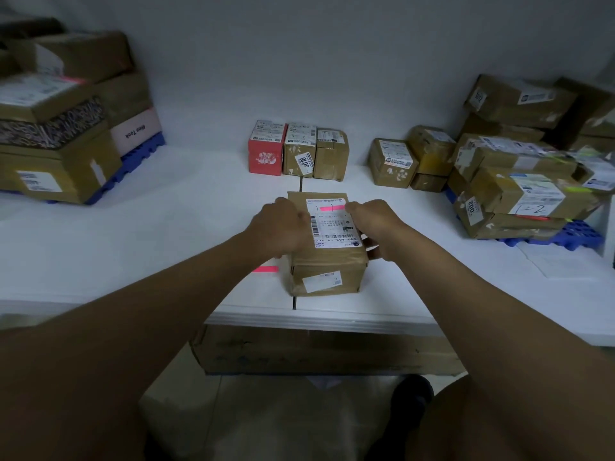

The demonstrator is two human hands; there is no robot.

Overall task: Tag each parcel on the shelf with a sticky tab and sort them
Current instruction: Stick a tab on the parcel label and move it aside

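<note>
White shelf [133, 234]: left hand [283, 227] and right hand [372, 224] grip a parcel [324, 261], its pink tab [331, 208] perhaps marked "1".

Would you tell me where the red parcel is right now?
In the head view the red parcel stands at the back of the white shelf, leftmost in a row of three, beside a brown parcel.

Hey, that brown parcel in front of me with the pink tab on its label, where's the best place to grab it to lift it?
Probably by its two short side walls, one hand from each side, as the left hand and right hand flank the parcel now. It is a squat box lying flat, its label and pink tab on top.
</note>
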